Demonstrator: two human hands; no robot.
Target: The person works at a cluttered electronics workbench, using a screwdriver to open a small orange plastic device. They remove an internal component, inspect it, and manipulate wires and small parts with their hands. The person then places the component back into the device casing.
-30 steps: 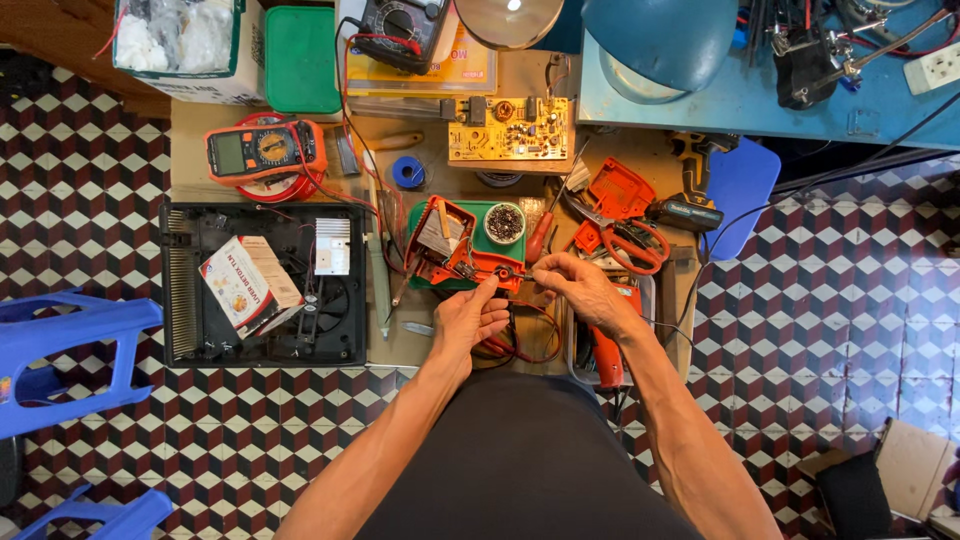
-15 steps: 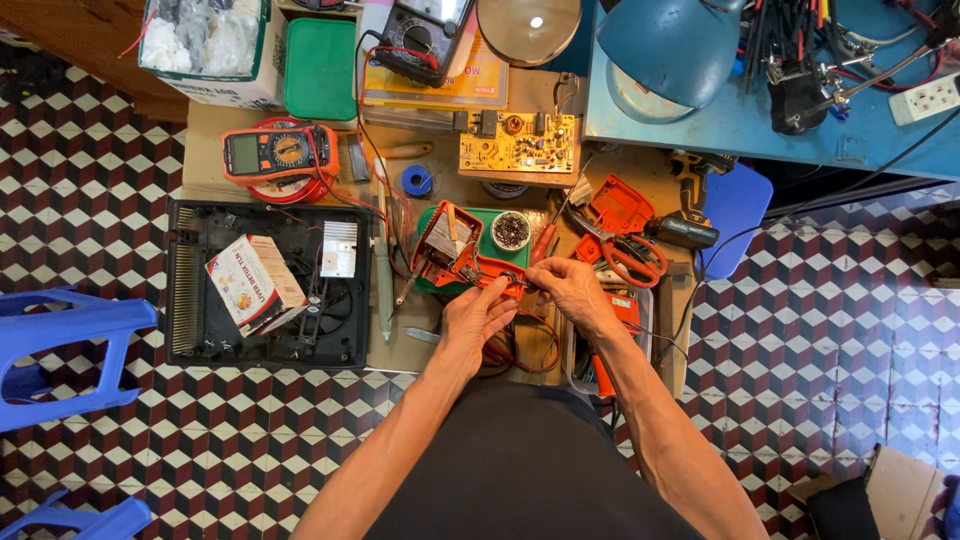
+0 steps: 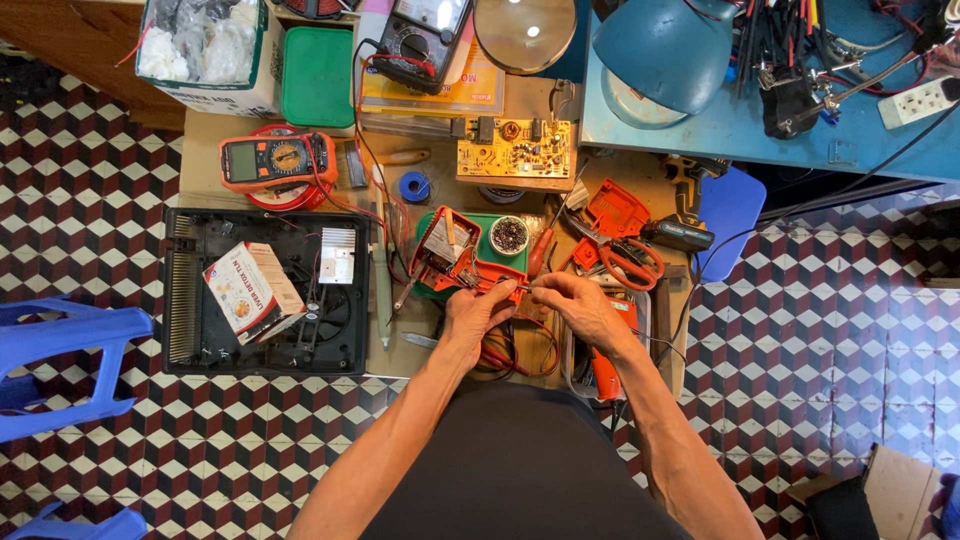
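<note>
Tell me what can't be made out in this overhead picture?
- Head view: what the left hand and right hand pinch between them; too small, fingers cover it.
- Contents of the small cup: too small.
- Black meter: top cut off by the edge.
- Under the lamp: hidden by its shade.

Floor (image 3: 80, 200): a chequer of dark red, black and white cubes, busy all round. The bench (image 3: 210, 170) is plain tan. At its left edge, a black open casing (image 3: 190, 300) with a white-and-red carton (image 3: 250, 290) in it. Orange-and-black multimeter (image 3: 275, 160) above that, green lid (image 3: 318, 75) at the far edge. Yellow circuit board (image 3: 515, 150) mid-bench, blue tape roll (image 3: 414, 186) beside it. Orange housing part (image 3: 450, 255) on a green mat (image 3: 490, 235) by the left hand (image 3: 478, 315); orange-handled scissors (image 3: 630, 262) beyond the right hand (image 3: 580, 310). Teal lamp shade (image 3: 665, 45) at the far right corner, blue stool (image 3: 60, 350) off left.
</note>
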